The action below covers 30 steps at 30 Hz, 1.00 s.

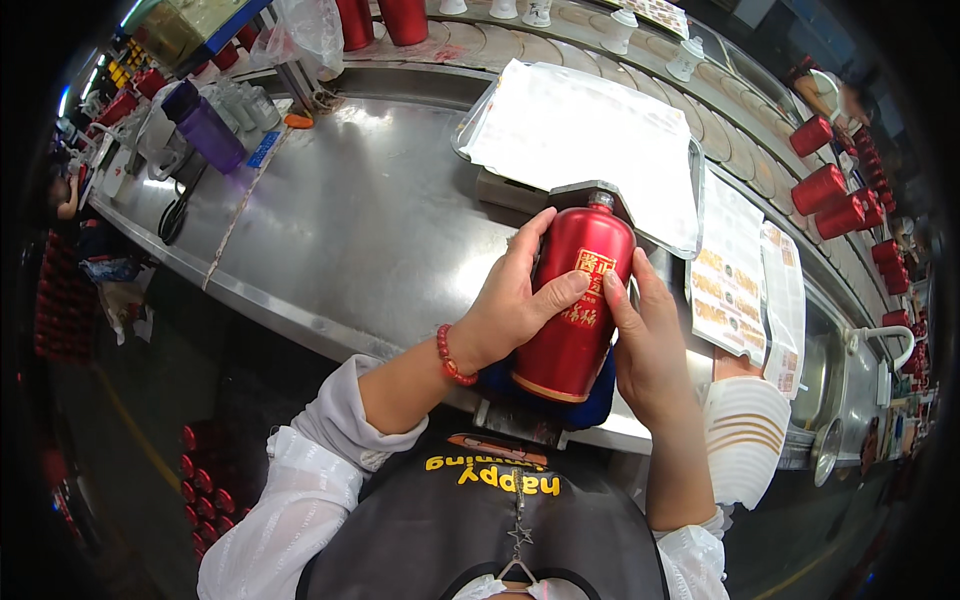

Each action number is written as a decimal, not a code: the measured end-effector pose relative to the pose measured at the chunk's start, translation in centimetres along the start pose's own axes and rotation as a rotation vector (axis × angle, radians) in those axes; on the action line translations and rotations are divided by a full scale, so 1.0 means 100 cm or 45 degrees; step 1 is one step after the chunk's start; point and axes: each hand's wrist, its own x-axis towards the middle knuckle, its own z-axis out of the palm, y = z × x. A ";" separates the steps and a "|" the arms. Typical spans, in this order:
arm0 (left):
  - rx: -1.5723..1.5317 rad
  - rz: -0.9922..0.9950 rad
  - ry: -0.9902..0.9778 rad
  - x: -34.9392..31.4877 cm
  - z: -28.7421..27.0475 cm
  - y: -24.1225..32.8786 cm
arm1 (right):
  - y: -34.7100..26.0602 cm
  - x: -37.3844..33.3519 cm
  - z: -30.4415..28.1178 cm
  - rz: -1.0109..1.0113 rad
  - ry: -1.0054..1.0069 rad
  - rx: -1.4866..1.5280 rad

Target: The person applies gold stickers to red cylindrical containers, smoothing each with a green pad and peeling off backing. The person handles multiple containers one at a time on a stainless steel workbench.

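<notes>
A shiny red bottle [560,352] with gold lettering on its front lies tilted before me, its narrow neck pointing away. My left hand [508,310] wraps its left side, thumb across the front label. From the right, my right hand [648,335] clasps the bottle with its thumb pressed on the label's edge; its other fingers lie along the side, partly hidden. Under the bottle's lower end shows a dark blue cloth or pad [597,402]. Behind the neck is a dark angular metal piece [570,192].
White paper sheets [590,125] fill a tray beyond the bottle. Printed sticker sheets [725,290] lie to the right. On the steel bench [340,200] at left stand a purple bottle [205,130] and scissors [175,215]. A conveyor [480,45] carrying white pieces and red bottles curves behind.
</notes>
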 end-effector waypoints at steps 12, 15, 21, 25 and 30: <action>-0.114 0.033 0.064 0.001 0.005 -0.005 | 0.003 -0.001 0.005 0.157 -0.007 0.202; -0.098 0.047 0.067 0.000 0.005 -0.005 | 0.006 0.001 0.000 0.053 -0.069 -0.004; -0.059 0.031 0.026 0.000 0.004 -0.004 | -0.003 0.002 0.001 0.224 -0.016 0.228; -0.424 -0.110 -0.010 -0.003 -0.002 0.003 | 0.005 -0.006 0.007 0.217 0.005 0.259; -0.179 -0.032 -0.067 -0.005 -0.005 -0.002 | 0.000 -0.008 0.008 0.239 -0.012 0.274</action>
